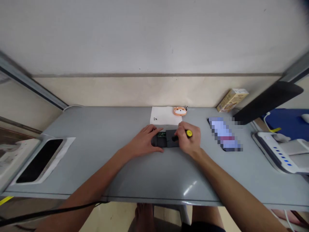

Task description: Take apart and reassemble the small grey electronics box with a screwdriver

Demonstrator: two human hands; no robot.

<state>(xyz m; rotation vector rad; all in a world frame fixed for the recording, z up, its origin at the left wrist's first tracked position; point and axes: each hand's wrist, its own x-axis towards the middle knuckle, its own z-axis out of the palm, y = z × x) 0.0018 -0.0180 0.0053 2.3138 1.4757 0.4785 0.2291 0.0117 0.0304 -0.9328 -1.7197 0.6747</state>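
Observation:
A dark, flat case lies on the grey table in front of me, with a green circuit board showing in its left part and a dark panel over its right part. My left hand holds the case by its left end, thumb on the near side and fingers on the far side. In my right hand is a screwdriver with a yellow-and-black handle, slanting down to the left over the panel. Its tip is too small to make out.
Behind the case, white paper carries several tiny black pieces and an orange animal-face case. A phone, a box and a power strip are to the right. Another phone lies left.

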